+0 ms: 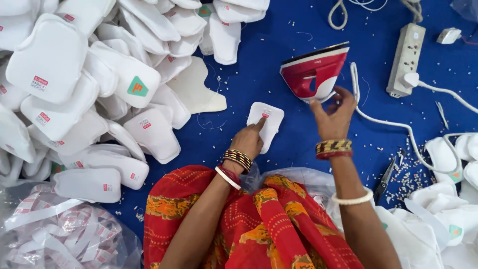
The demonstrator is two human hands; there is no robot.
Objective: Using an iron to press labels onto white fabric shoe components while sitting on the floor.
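- Head view, landmark = red-and-white electric clothes iron [314, 73] resting on the blue cloth-covered work surface [298, 144];
- right hand [332, 115] just below the iron; fingers [343, 94] curled loosely at its rear end, touching or about to close; a firm grip cannot be told from here;
- left hand [247, 141] below-left of the iron; fingers [259, 124] extended flat, pressing down a small white padded fabric piece with a red-printed label [266, 122]; nothing gripped, only pinned;
- step, as I read it: piece held flat for pressing, iron being picked up; next move likely calls for a full grip on the handle, and left fingers kept off the sole's path;
- big heap of white padded fabric pieces [74, 84] far left of the iron; small rectangular red-and-white labels on most; one green triangular badge [138, 87] with orange mark;
- clear plastic bag of white label strips with red print [55, 234] far lower-left;
- white power strip [406, 60] right of the iron, white cord [398, 124] trailing between them;
- smaller stack of white pieces [448, 199] lower-right; dark scissors [386, 177] beside it; white scraps scattered nearby.
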